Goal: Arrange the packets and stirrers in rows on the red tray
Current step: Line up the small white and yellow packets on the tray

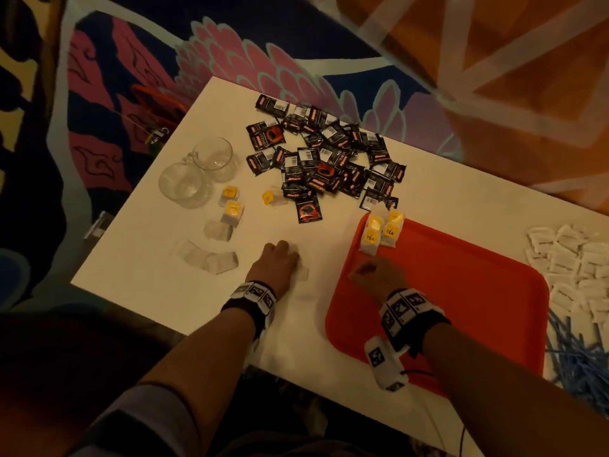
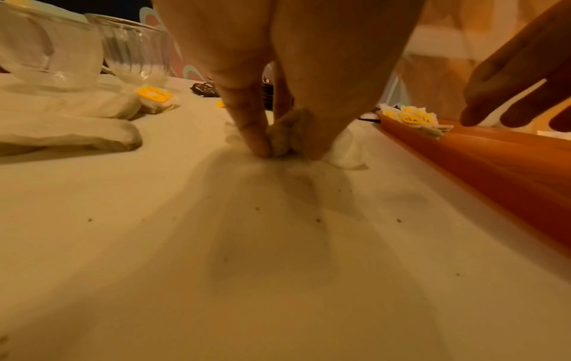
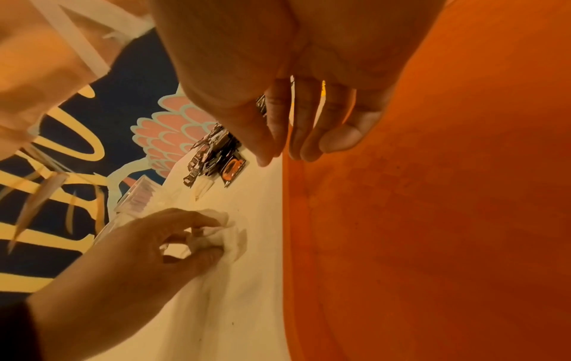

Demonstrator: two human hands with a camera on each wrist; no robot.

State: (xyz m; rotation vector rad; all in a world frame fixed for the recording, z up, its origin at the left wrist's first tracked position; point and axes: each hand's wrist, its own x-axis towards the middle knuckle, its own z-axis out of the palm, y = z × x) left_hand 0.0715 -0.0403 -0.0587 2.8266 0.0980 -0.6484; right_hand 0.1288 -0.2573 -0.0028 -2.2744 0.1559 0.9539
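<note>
A red tray (image 1: 461, 291) lies on the right of the white table (image 1: 171, 291). Several tea bags with yellow tags (image 1: 382, 230) sit in the tray's far left corner. My left hand (image 1: 280, 262) is down on the table left of the tray, its thumb and fingers pinching a white tea bag (image 2: 284, 139) (image 3: 228, 234). My right hand (image 1: 372, 272) hovers over the tray's left edge with fingers (image 3: 324, 136) loosely bent, holding nothing. A heap of black packets (image 1: 323, 159) lies at the table's far side. More tea bags (image 1: 227, 206) lie left of centre.
Two glass mugs (image 1: 197, 169) stand at the table's far left. White sachets (image 1: 573, 268) and blue stirrers (image 1: 573, 357) are piled right of the tray. Flat tea bags (image 1: 207, 258) lie near the left front edge. A patterned carpet (image 1: 115, 77) surrounds the table.
</note>
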